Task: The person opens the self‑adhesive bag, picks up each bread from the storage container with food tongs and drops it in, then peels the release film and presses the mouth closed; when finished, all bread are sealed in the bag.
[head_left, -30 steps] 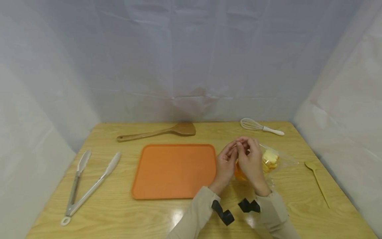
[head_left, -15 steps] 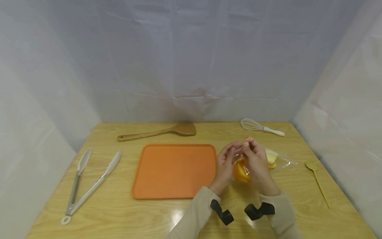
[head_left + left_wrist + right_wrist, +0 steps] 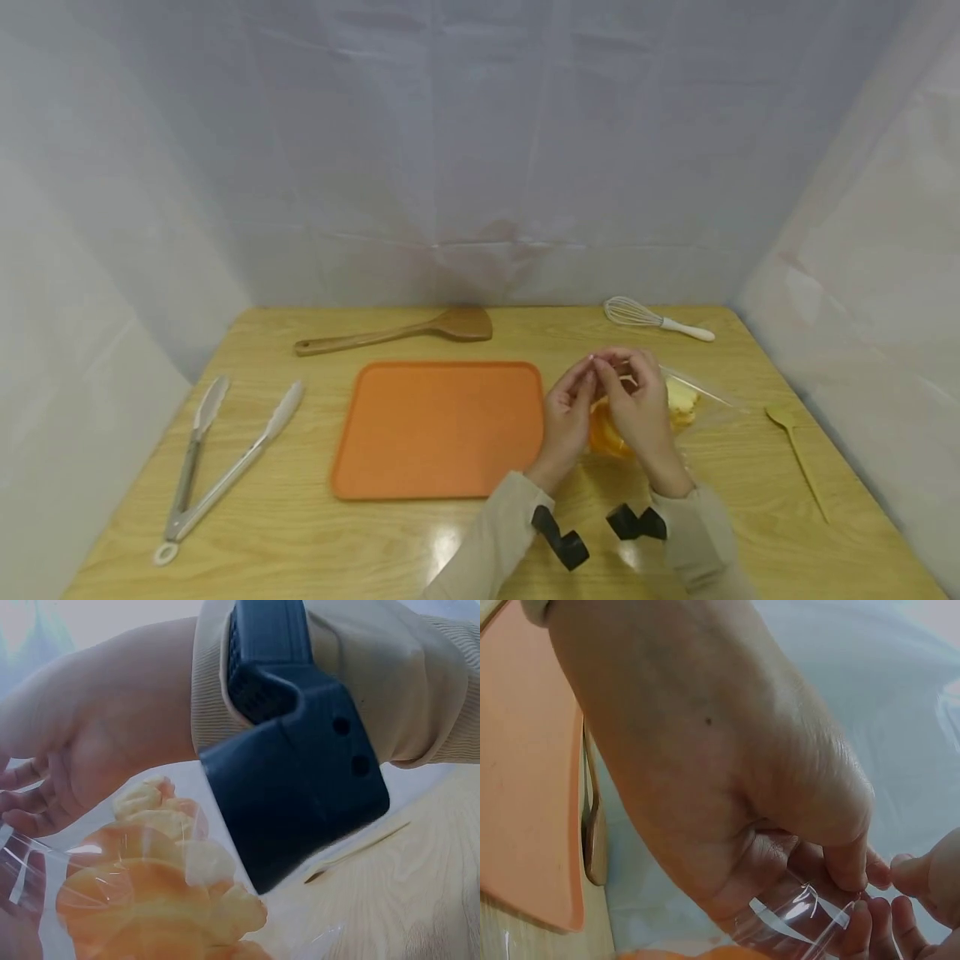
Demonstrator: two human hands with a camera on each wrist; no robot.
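Both hands meet just right of the orange tray (image 3: 438,429), pinching a clear plastic bag (image 3: 787,922) at its edge. The left hand (image 3: 566,421) has thumb and fingertips together on the film. Opposite it, the right hand (image 3: 637,412) does the same, fingertips right beside the left ones. Below them, inside the bag, are golden-orange and pale yellow bread-like pieces (image 3: 150,900), one of them large and rounded. In the head view the right hand covers part of the bag.
Open metal tongs (image 3: 217,475) lie at the left. A wooden spatula (image 3: 405,332) is behind the tray, and a white whisk (image 3: 656,318) sits at the back right. A yellow spoon (image 3: 798,462) lies near the right edge. White sheeting (image 3: 480,167) surrounds the table.
The right hand moves apart from the left, showing the film between them, then comes back until the fingertips meet again. The left hand stays nearly in place.
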